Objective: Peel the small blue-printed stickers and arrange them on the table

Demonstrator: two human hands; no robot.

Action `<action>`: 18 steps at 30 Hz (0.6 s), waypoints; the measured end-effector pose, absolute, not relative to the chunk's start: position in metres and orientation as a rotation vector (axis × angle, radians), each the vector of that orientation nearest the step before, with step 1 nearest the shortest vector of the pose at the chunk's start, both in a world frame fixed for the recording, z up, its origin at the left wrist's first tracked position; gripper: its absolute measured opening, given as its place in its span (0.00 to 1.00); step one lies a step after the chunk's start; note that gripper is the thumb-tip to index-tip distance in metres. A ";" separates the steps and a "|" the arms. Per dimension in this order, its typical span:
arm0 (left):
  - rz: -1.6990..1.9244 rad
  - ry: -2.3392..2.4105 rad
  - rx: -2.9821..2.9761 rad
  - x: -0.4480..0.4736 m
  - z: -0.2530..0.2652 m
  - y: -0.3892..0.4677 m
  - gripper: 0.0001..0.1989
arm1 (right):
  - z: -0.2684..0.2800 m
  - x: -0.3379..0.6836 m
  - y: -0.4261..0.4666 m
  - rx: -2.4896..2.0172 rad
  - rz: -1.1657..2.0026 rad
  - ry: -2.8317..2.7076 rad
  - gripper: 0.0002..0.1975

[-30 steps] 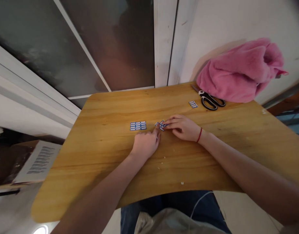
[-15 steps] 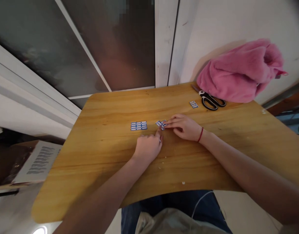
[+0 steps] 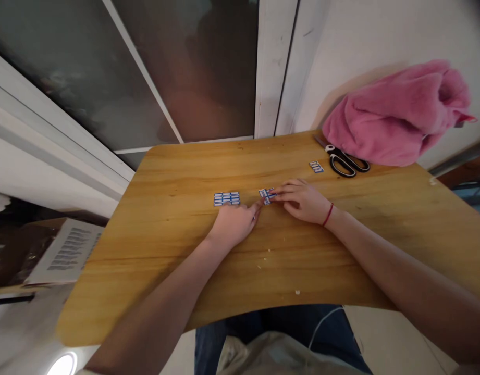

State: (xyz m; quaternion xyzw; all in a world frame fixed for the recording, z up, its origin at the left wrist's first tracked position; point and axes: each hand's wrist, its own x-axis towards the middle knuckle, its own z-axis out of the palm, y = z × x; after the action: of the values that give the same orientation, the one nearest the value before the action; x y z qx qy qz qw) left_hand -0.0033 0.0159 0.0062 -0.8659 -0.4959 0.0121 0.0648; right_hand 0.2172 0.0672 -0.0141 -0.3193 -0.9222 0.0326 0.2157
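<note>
Several small white labels with blue borders lie crossed over each other on the wooden table, between my two hands. My left hand has its index finger reaching out to their left edge, while its other fingers are curled under. What these curled fingers hold, if anything, is hidden. From the other side, my right hand has its fingertips closed on the labels' right edge, covering part of them. Just beyond my left knuckles is a neat block of the same labels, laid flat in rows.
A smaller label piece lies at the back right, near black-handled scissors. Behind them a pink plush bundle leans against the wall. White scraps dot the table near its front edge. A cardboard box stands at left.
The view has shifted slightly. My left hand has drawn a little left, nearer the block of labels. The crossed labels have turned slightly under my fingertips, and my right hand stays on them.
</note>
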 end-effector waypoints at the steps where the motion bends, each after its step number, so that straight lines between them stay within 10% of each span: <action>1: 0.030 -1.493 -2.611 -0.003 0.006 0.016 0.22 | -0.014 0.217 0.067 -0.886 0.079 -2.561 0.18; 18: 0.022 -1.590 -2.649 -0.001 0.007 0.013 0.23 | -0.008 0.212 0.062 -0.912 0.016 -2.625 0.18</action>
State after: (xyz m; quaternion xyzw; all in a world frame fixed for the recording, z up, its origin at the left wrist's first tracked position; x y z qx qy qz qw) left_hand -0.0005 0.0133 0.0071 -0.8571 -0.5145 0.0070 0.0262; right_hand 0.2122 0.0623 -0.0080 -0.3229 -0.9291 0.0056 0.1804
